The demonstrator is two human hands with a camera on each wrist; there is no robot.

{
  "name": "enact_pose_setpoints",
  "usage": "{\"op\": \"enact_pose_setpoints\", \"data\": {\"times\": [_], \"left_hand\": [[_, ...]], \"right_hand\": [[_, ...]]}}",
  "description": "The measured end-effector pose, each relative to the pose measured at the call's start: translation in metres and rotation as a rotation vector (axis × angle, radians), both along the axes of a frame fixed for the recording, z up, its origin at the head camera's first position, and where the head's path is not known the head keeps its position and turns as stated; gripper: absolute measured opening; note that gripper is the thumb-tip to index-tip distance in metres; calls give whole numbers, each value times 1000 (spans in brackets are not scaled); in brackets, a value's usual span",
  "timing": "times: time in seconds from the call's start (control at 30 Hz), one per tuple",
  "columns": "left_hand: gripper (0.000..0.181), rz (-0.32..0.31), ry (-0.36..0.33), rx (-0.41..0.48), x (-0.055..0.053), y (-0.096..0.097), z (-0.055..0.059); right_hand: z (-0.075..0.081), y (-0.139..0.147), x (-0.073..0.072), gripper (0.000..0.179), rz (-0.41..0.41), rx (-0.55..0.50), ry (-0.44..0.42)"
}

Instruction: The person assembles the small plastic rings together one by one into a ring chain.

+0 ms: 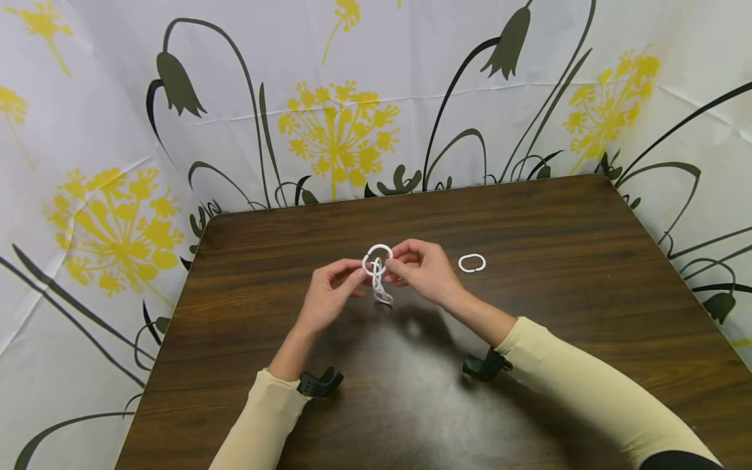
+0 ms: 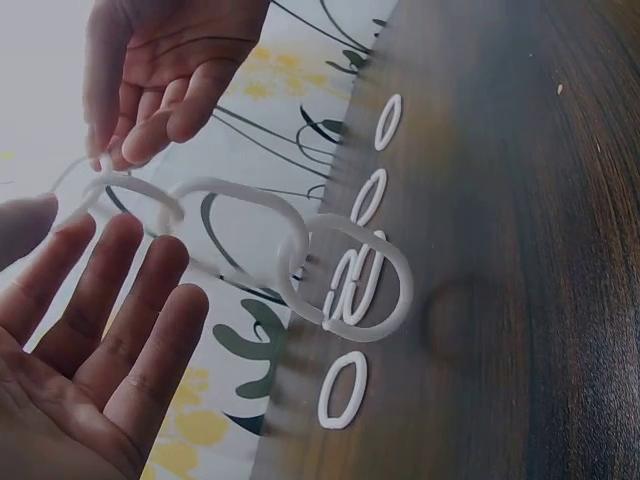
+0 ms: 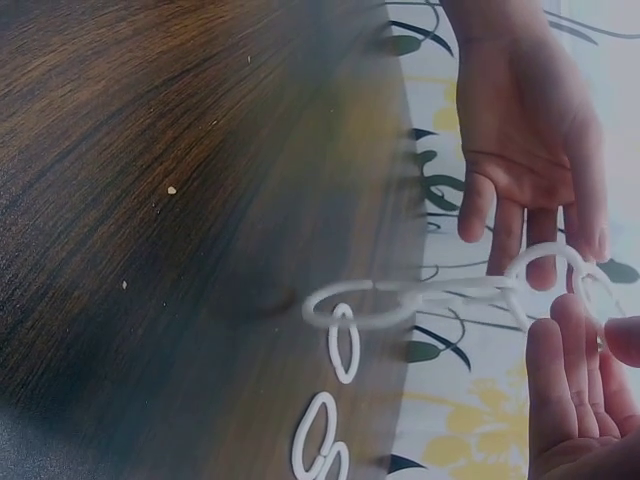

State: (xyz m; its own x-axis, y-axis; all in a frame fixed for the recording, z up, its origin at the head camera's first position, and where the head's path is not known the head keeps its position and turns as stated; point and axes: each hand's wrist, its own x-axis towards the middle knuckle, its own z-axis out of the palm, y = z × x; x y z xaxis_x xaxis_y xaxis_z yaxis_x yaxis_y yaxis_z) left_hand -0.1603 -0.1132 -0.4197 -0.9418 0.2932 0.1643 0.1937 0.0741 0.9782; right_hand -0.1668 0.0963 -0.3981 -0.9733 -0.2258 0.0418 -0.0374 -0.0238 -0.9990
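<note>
My left hand (image 1: 329, 294) pinches one side of a white plastic ring (image 1: 378, 246) between thumb and fingers. My right hand (image 1: 429, 271) pinches the opposite side, where another ring seems to meet it. Below my fingers hangs a short chain (image 1: 378, 287) of linked white rings. Its lowest ring (image 2: 405, 290) dangles above the table in the left wrist view. In both wrist views the remaining fingers of each hand are spread loosely. My fingertips partly hide the join between the two pinched rings.
A loose white oval ring (image 1: 472, 256) with a small gap lies on the dark wooden table (image 1: 264, 261), right of my right hand. Several more loose rings lie in the left wrist view, one ring (image 2: 361, 375) nearest its lower edge. A flower-printed curtain (image 1: 382, 59) hangs behind the table.
</note>
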Motion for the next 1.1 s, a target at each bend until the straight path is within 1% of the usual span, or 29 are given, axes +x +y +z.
{"op": "enact_pose_setpoints", "data": {"times": [0.17, 0.3, 0.43, 0.6, 0.7, 0.73, 0.8, 0.93, 1.1], "left_hand": [[26, 27, 17, 31, -1, 1, 0], [24, 37, 25, 57, -2, 1, 2], [23, 45, 40, 60, -1, 1, 3], [23, 59, 49, 73, -1, 1, 4], [22, 70, 50, 84, -1, 1, 5], [21, 73, 51, 86, -1, 1, 6], [20, 78, 52, 90, -1, 0, 7], [18, 86, 54, 95, 0, -2, 8], [18, 77, 50, 103, 0, -2, 9]], "right_hand": [[-1, -3, 0, 10, 18, -30, -8], [-2, -3, 0, 11, 37, -28, -7], [-3, -2, -1, 12, 57, -26, -7], [-6, 0, -4, 13, 84, 15, 3], [-10, 2, -6, 14, 99, 64, 11], [-12, 3, -7, 13, 101, 93, 22], [-18, 5, -9, 11, 107, 207, 87], [-32, 9, -13, 10, 143, 491, 292], [-52, 13, -13, 18, 246, 762, 530]]}}
